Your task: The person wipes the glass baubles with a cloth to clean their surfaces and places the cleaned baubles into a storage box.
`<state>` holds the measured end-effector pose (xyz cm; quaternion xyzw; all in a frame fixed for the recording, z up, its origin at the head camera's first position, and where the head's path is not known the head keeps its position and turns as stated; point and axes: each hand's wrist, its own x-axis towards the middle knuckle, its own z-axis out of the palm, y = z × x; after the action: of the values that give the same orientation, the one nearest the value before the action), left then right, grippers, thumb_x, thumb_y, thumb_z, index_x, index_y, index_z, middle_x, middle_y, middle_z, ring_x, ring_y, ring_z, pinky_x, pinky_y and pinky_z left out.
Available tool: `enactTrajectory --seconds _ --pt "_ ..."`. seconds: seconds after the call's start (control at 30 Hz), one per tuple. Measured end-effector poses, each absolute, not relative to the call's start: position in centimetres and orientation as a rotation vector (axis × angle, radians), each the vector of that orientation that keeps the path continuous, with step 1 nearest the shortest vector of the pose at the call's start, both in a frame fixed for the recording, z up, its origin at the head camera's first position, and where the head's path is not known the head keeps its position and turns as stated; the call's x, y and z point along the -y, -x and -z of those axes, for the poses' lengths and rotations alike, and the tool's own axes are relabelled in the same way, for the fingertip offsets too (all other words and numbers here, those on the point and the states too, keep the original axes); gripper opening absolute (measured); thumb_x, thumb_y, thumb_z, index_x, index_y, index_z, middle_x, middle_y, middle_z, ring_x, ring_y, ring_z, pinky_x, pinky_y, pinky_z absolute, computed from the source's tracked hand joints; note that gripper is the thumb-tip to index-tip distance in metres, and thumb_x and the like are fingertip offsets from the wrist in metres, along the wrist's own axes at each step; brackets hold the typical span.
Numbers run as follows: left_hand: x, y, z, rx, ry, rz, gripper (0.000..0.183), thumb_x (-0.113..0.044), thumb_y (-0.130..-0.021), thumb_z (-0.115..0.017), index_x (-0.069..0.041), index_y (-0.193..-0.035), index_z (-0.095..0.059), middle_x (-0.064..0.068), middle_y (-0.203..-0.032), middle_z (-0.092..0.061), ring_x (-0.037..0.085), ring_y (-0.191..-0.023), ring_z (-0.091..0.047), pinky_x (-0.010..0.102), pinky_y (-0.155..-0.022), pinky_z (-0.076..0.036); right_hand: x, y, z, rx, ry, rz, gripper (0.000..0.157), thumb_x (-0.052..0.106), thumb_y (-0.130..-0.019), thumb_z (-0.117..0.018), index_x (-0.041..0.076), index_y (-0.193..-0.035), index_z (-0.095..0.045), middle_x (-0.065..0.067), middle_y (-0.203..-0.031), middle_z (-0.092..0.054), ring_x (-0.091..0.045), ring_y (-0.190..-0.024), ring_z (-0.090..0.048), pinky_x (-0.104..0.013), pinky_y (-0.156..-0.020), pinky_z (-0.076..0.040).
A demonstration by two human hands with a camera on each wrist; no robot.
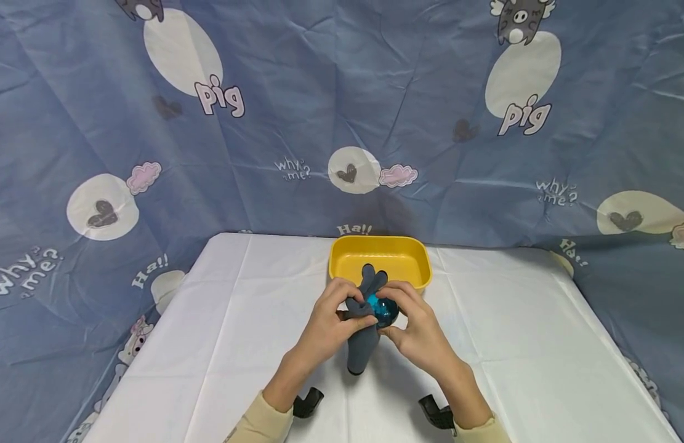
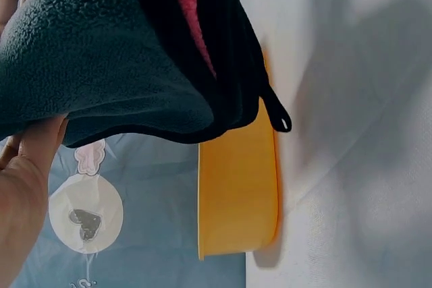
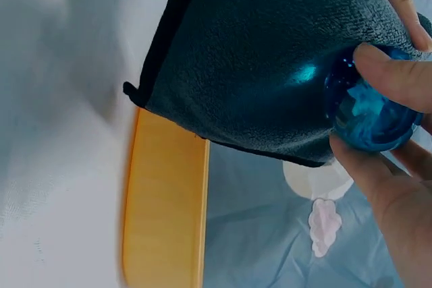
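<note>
My right hand (image 1: 418,326) grips a shiny, see-through blue ball (image 1: 385,311) between thumb and fingers. In the right wrist view the ball (image 3: 373,104) shows a pale shape inside. My left hand (image 1: 333,315) pinches a dark grey cloth (image 1: 363,347) with black edging, which hangs in folds against the ball's left side. A hanging loop sticks out from a corner of the cloth (image 2: 115,52) in the left wrist view, and a strip of pink shows between its folds. Both hands are held together over the table, in front of a yellow tub.
The yellow tub (image 1: 380,258) stands at the table's back edge, just beyond the hands. A white cloth covers the table (image 1: 253,344). Behind it hangs a blue printed curtain (image 1: 297,92). Black wrist mounts (image 1: 308,403) sit by both forearms.
</note>
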<state>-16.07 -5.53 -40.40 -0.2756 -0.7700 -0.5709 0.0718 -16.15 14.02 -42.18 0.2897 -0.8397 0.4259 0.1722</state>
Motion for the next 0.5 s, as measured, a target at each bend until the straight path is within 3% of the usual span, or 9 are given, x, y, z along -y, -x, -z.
enactTrajectory --seconds 0.2,0.5 --pt "5.69 16.12 40.57 2.322 0.821 1.697 0.027 -0.017 -0.079 -0.073 -0.015 -0.095 -0.051 0.004 -0.109 -0.045 0.017 -0.097 -0.05 0.022 -0.07 -0.056 -14.13 16.08 42.13 2.419 -0.791 -1.272 0.062 0.003 -0.069 -0.08 0.022 -0.122 -0.053 0.008 -0.125 -0.049 -0.011 -0.114 -0.052 -0.029 -0.092 -0.051" --pt "5.96 16.07 40.42 2.296 0.858 1.653 0.028 -0.016 -0.078 -0.073 -0.014 -0.095 -0.052 0.004 -0.106 -0.046 0.016 -0.096 -0.049 0.023 -0.067 -0.055 -14.18 15.98 42.24 2.357 -0.766 -1.432 0.059 0.017 -0.071 -0.08 0.02 -0.124 -0.053 0.005 -0.123 -0.053 -0.012 -0.11 -0.056 -0.023 -0.086 -0.053"
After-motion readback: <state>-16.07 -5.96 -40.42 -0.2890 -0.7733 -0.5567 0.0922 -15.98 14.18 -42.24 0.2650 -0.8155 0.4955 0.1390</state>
